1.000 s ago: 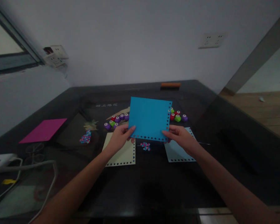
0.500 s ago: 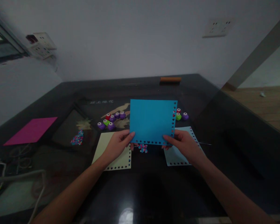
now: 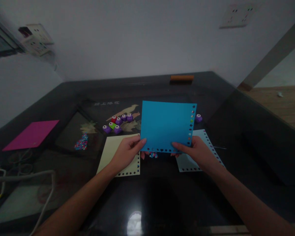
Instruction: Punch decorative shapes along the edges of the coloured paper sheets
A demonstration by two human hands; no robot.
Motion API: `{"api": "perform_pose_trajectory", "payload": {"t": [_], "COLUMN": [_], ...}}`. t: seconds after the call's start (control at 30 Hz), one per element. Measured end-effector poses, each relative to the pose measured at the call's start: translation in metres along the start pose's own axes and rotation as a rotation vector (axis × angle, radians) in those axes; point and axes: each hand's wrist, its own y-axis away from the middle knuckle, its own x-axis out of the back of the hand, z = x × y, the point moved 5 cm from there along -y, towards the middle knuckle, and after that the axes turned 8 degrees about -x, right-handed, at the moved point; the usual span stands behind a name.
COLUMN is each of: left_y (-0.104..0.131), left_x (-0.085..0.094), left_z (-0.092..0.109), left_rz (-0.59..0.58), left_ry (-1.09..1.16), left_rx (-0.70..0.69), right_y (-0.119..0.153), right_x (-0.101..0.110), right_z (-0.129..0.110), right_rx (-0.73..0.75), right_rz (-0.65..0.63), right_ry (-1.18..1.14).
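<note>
A blue sheet of paper (image 3: pixel 166 126) is held up above the table, with small shapes punched along its right and bottom edges. My left hand (image 3: pixel 128 151) pinches its lower left corner, thumb in front. Near the bottom right, my right hand (image 3: pixel 201 154) grips the same sheet, its fingers partly hidden behind. Under my left hand lies a pale yellow sheet (image 3: pixel 110 149) with punched edges. A pale blue punched sheet (image 3: pixel 186 164) is below my right hand. Small punched-out paper bits (image 3: pixel 153 155) show beneath the blue sheet's bottom edge.
Several purple, red and green craft punches (image 3: pixel 118 123) stand left of centre; a purple one (image 3: pixel 198 118) is at right. Paper confetti (image 3: pixel 82 142) and a magenta sheet (image 3: pixel 31 135) lie left. An orange-brown bar (image 3: pixel 182 78) rests at the back. A white cable (image 3: pixel 51 186) crosses the front left.
Both hands have shifted the blue sheet slightly to the right and tilted it a little. It now covers the red and green punches at right. The view has also shifted slightly.
</note>
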Motion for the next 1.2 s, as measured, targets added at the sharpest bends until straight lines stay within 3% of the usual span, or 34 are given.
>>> {"api": "perform_pose_trajectory", "payload": {"t": [0.4, 0.63, 0.8, 0.97, 1.2], "left_y": [-0.001, -0.002, -0.004, -0.008, -0.013], "left_x": [-0.004, 0.003, 0.012, 0.024, 0.064], "left_z": [-0.001, 0.004, -0.001, -0.007, -0.017], "left_rz": [-0.008, 0.016, 0.074, 0.143, 0.364], "left_ry": [0.046, -0.095, -0.173, -0.083, -0.193], "left_rx": [-0.003, -0.06, -0.106, -0.113, -0.131], "right_y": [0.001, -0.002, -0.002, -0.002, -0.003], "right_x": [0.0, 0.001, 0.002, 0.003, 0.003], "right_z": [0.003, 0.006, 0.004, 0.003, 0.005], "right_rx": [-0.055, -0.046, -0.038, -0.048, -0.032], "right_rz": [0.055, 0.063, 0.091, 0.106, 0.111], "right_ry": [-0.011, 0.019, 0.014, 0.006, 0.067]}}
